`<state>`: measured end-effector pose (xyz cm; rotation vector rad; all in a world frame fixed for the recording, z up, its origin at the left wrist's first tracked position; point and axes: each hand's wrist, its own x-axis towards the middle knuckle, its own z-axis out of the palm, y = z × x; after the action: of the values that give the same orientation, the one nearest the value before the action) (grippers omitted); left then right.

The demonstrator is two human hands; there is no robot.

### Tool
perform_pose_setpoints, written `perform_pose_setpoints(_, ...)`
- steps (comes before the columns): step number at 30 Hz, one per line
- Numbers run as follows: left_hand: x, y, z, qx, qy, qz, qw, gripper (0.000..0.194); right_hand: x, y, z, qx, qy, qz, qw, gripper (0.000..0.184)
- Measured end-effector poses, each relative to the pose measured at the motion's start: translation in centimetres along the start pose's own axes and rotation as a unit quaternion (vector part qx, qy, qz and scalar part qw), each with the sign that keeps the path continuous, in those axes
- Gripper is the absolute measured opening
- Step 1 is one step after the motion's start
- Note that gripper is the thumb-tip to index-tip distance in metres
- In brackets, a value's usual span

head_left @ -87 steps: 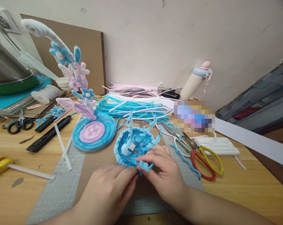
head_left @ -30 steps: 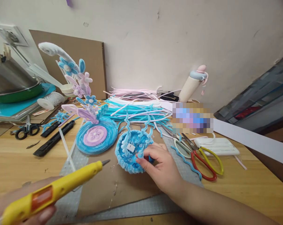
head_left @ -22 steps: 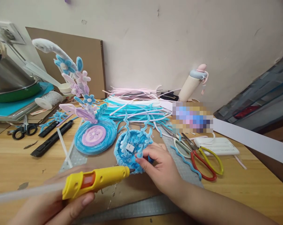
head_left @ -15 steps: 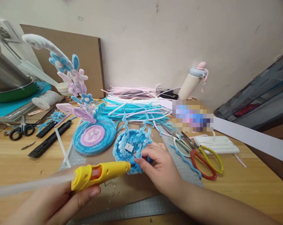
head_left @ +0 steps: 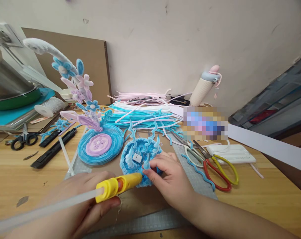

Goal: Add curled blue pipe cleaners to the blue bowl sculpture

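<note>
My left hand [head_left: 85, 196] is closed around a yellow hot glue gun [head_left: 112, 190], with a long clear glue stick [head_left: 53, 209] sticking out of its back. The gun's nozzle end is at the near rim of a round blue fuzzy pipe-cleaner piece [head_left: 126, 167]. Several curled blue spirals rise from this piece, and a small white block [head_left: 137, 157] sits inside it. My right hand [head_left: 170, 176] pinches the base of one blue spiral [head_left: 147, 161] at the piece's near right side. The nozzle tip is hidden.
Left of the piece stands a blue disc [head_left: 112, 152] with a tall flowered stem. Behind lies a pile of pipe cleaners [head_left: 142, 118]. Red-and-yellow scissors [head_left: 218, 176] and a white power strip or box [head_left: 235, 154] lie right; black-handled scissors [head_left: 23, 141] and a black cutter [head_left: 54, 149] left.
My left hand and the glue gun have moved right and turned, the gun now pointing more away from me. My right hand holds nearly the same place on the spiral.
</note>
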<state>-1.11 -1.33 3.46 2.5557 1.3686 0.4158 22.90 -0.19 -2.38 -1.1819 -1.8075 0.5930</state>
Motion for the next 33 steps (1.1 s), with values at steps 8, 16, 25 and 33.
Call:
perform_pose_setpoints(8,1.4,1.2,-1.1,0.010,-0.052,0.023,0.998,0.020,0.1,-0.2,0.0,-0.006,-0.007,0.004,1.000,0.011)
perform_pose_setpoints(16,1.9,1.0,-0.5,0.023,-0.060,0.103,0.993,0.005,0.1,-0.4,-0.2,-0.004,-0.011,0.003,1.000,0.009)
perform_pose_setpoints(25,1.7,0.5,-0.2,0.026,-0.063,0.110,0.992,0.008,0.0,-0.6,-0.3,-0.014,-0.020,0.000,1.000,0.008)
perform_pose_setpoints(33,1.4,0.6,-0.2,0.022,-0.107,0.091,0.990,0.006,0.0,-0.6,-0.4,-0.015,-0.026,0.002,1.000,0.007)
